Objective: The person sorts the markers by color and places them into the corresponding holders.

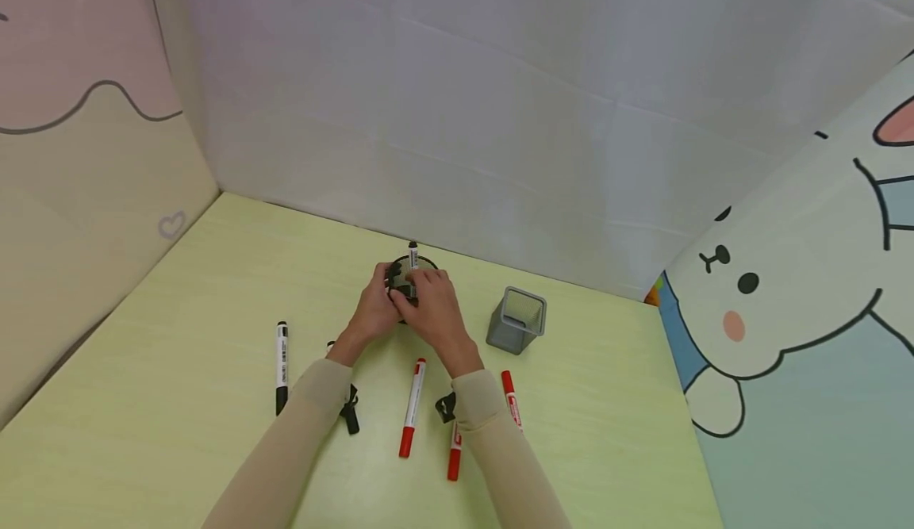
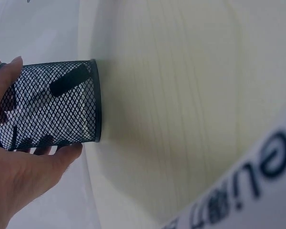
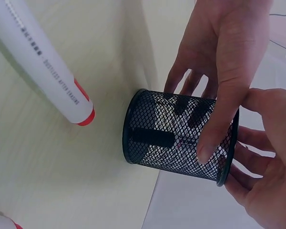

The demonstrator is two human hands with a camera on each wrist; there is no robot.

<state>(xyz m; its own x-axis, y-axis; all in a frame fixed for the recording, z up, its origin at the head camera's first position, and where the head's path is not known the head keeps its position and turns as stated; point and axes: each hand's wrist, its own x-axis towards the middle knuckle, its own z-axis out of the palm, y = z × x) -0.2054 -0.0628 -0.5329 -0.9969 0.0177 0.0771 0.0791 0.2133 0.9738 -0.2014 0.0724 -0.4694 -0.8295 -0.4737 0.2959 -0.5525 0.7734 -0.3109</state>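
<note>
A round black mesh cup (image 2: 52, 109) (image 3: 176, 133) stands on the table, dark-capped markers showing through its mesh. One black-capped marker (image 1: 412, 253) rises above its rim. My left hand (image 1: 373, 311) (image 2: 28, 179) (image 3: 233, 47) grips the cup's left side, its thumb laid along the mesh in the right wrist view. My right hand (image 1: 437, 315) (image 2: 4, 81) (image 3: 271, 167) curls its fingers at the cup's upper edge on the right. Its fingertips partly hide the opening in the head view.
Right of the cup stands a square grey mesh holder (image 1: 509, 335). Nearer me lie a red-capped marker (image 1: 412, 406), another red one (image 1: 455, 458) partly under my right sleeve, and a third (image 1: 510, 398). A black-capped marker (image 1: 282, 362) lies at the left. A white wall cloth rises behind.
</note>
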